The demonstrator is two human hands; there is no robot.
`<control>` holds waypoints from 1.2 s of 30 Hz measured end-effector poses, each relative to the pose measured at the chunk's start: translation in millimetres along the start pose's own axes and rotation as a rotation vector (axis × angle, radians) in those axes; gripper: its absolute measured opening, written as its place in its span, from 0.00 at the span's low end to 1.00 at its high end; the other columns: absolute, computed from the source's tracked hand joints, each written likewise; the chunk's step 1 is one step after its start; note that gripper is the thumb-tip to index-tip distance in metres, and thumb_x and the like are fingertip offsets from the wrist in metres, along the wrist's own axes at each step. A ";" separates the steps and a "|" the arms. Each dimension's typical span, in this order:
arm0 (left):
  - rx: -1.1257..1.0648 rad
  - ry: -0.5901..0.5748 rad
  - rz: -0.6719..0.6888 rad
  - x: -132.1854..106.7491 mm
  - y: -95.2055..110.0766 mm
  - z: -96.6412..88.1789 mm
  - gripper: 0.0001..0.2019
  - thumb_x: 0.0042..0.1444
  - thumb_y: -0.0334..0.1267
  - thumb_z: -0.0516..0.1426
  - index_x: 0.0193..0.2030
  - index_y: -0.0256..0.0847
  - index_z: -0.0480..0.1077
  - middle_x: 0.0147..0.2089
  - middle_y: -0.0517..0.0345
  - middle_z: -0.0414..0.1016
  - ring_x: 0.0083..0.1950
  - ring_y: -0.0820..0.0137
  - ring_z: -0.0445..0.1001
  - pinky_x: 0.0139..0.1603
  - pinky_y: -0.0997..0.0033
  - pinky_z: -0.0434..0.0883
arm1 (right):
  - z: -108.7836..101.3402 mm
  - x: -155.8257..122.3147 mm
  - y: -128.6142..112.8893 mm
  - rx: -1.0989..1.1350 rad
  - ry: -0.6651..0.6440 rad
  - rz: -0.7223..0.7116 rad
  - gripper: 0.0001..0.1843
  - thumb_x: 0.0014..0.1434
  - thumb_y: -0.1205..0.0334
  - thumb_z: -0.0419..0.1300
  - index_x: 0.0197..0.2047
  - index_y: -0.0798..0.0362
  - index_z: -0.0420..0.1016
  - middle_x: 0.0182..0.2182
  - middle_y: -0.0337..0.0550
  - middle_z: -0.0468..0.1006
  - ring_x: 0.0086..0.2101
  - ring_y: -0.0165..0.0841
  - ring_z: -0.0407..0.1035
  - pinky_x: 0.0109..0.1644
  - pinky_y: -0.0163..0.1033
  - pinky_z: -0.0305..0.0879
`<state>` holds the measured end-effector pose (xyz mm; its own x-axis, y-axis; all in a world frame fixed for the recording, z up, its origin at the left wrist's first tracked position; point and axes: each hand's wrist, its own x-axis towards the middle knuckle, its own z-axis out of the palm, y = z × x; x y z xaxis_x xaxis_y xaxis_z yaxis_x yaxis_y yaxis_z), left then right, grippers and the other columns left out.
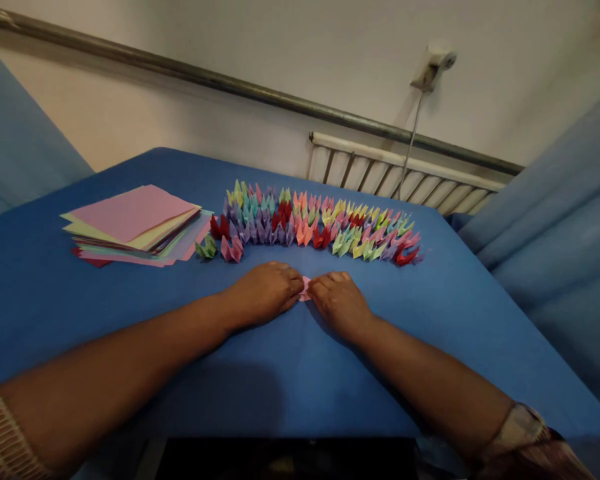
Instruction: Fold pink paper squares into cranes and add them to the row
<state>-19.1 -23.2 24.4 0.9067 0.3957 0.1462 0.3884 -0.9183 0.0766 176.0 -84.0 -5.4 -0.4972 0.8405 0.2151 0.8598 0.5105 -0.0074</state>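
Observation:
My left hand (265, 291) and my right hand (337, 301) rest knuckles-up on the blue table cover (455, 313), fingertips meeting. Between them shows a small piece of pink paper (305, 289), pinched by the curled fingers of both hands; most of it is hidden under them. Just beyond my hands stand rows of several small folded paper pieces (320, 223) in many colours. A stack of coloured paper sheets (137, 225), with a pink sheet on top, lies to the far left of my left hand.
Behind the table runs a white radiator (405, 175) under a grey wall rail (220, 81). A white wall device with a cord (433, 65) hangs above it. Blue fabric (555, 220) rises at right and left.

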 end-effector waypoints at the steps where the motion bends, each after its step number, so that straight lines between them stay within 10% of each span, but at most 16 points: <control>1: -0.018 0.006 -0.002 -0.1 -0.8 0.5 0.11 0.65 0.38 0.52 0.44 0.39 0.75 0.43 0.50 0.78 0.45 0.62 0.74 0.49 0.62 0.67 | 1.1 0.2 0.3 -0.003 0.002 0.004 0.12 0.69 0.65 0.51 0.48 0.55 0.75 0.43 0.47 0.80 0.43 0.39 0.67 0.46 0.45 0.56; 23: -0.345 0.077 -0.415 10.3 -5.1 10.0 0.07 0.57 0.33 0.54 0.37 0.42 0.73 0.34 0.60 0.75 0.37 0.68 0.71 0.37 0.71 0.63 | 12.9 16.6 5.5 0.399 0.156 0.295 0.07 0.65 0.64 0.54 0.37 0.53 0.72 0.34 0.43 0.76 0.37 0.35 0.68 0.44 0.39 0.60; 36: -0.177 0.056 -0.433 7.3 -8.4 10.2 0.08 0.60 0.36 0.55 0.42 0.42 0.75 0.41 0.55 0.76 0.44 0.62 0.72 0.46 0.63 0.65 | 1.1 23.4 4.7 0.374 -0.041 0.493 0.11 0.61 0.55 0.61 0.44 0.51 0.73 0.38 0.43 0.78 0.38 0.35 0.71 0.41 0.38 0.61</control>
<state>-14.0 -12.8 14.7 0.6554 0.7463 0.1159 0.6905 -0.6543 0.3085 168.3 -61.7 -1.5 -0.0621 0.9962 0.0611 0.8944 0.0827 -0.4396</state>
